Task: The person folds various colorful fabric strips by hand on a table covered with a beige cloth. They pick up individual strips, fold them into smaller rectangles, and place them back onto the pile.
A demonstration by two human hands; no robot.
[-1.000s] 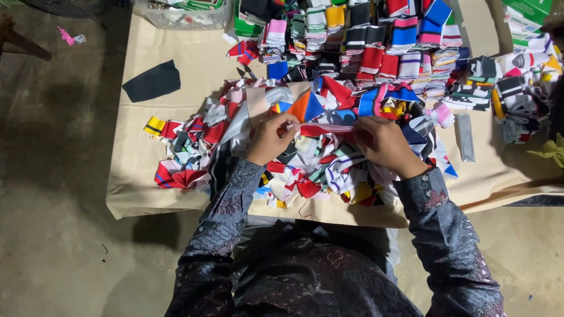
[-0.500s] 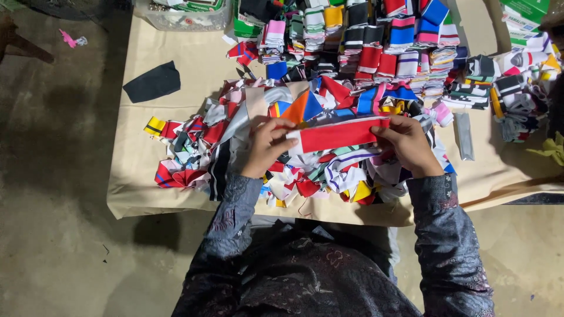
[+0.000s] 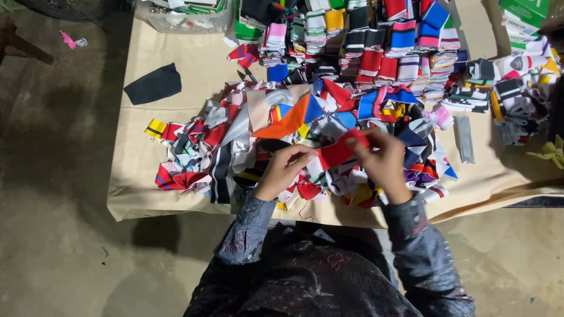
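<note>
A red fabric strip (image 3: 339, 151) is held folded between both my hands just above a loose heap of coloured cloth pieces (image 3: 247, 147). My left hand (image 3: 283, 170) pinches its left end. My right hand (image 3: 383, 161) grips its right end, fingers curled over the top. Both hands hover over the near edge of the paper-covered table (image 3: 141, 194). My patterned dark sleeves reach up from the bottom of the view.
Neat stacks of folded striped bands (image 3: 376, 41) fill the far side of the table. A black cloth piece (image 3: 154, 84) lies at the far left. A clear plastic tub (image 3: 182, 13) and green boxes (image 3: 526, 12) stand at the back. Bare concrete floor (image 3: 53, 176) lies left.
My hands picked a red strip out of the heap, stretched it flat between them, and have now brought its ends closer so it is folded shorter.
</note>
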